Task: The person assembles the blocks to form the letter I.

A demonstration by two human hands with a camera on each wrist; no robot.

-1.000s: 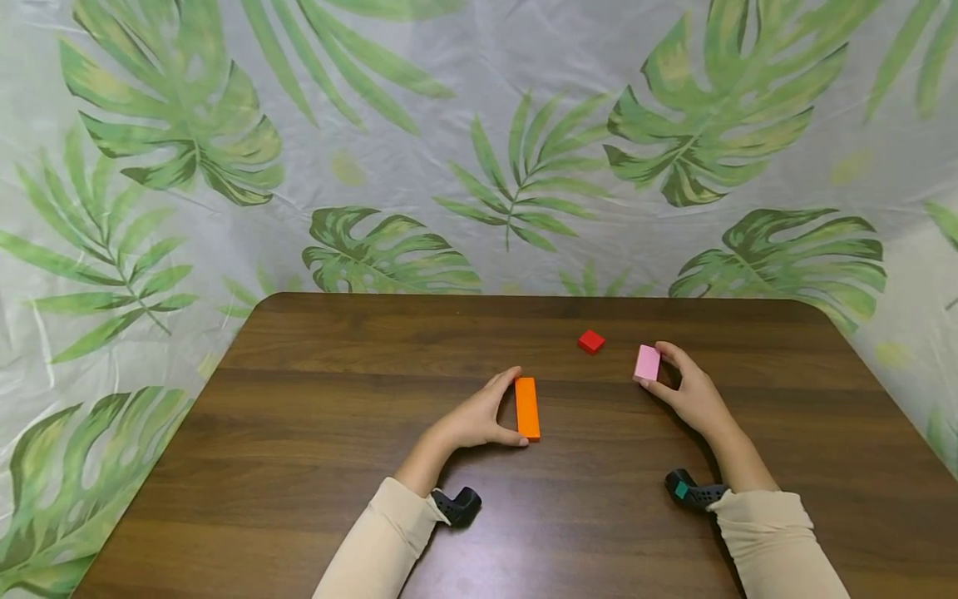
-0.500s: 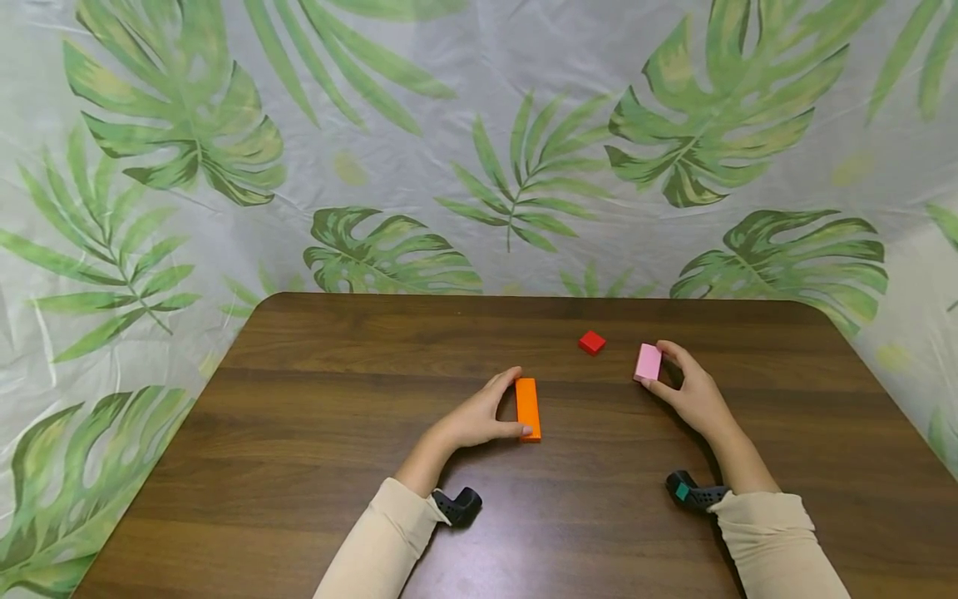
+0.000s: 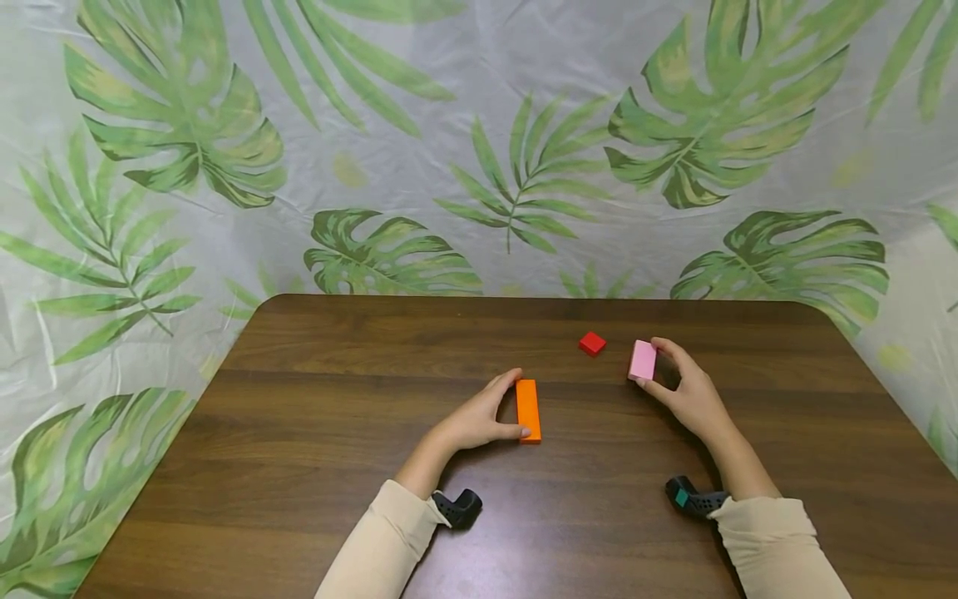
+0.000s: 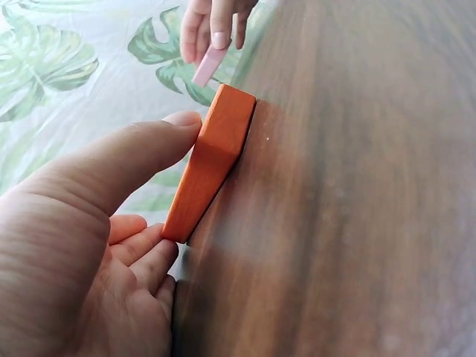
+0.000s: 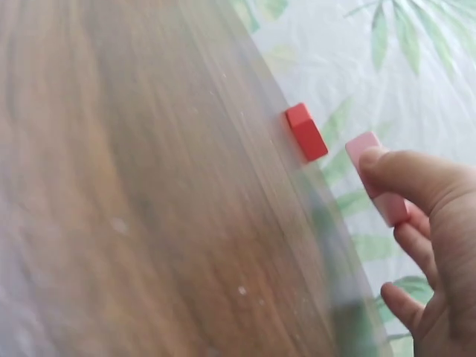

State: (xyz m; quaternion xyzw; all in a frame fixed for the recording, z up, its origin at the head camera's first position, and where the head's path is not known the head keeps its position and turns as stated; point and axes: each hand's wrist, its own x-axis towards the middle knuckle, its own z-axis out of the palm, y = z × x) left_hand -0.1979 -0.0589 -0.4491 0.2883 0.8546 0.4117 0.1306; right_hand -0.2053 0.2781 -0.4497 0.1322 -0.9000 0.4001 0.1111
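Note:
My left hand (image 3: 479, 420) holds an orange rectangular block (image 3: 528, 412) lengthwise, the thumb at its near end and a fingertip at its far end. The left wrist view shows the thumb against one end of the orange block (image 4: 208, 156), which lies on the tabletop. To the right, my right hand (image 3: 692, 395) pinches a shorter pink block (image 3: 643, 360) between thumb and fingers. In the right wrist view the pink block (image 5: 392, 208) appears raised over the table edge. A small flat red block (image 3: 592, 344) rests left of the pink one, farther back.
The brown wooden table (image 3: 337, 482) has rounded back corners. Behind it hangs a pale cloth (image 3: 539, 50) printed with green leaves. Black wrist straps with cameras (image 3: 460, 508) sit at both beige sleeves (image 3: 389, 532).
My right hand has shifted the pink block slightly left, toward the red block. My left thumb has moved onto the near end of the orange block, which stays about in place.

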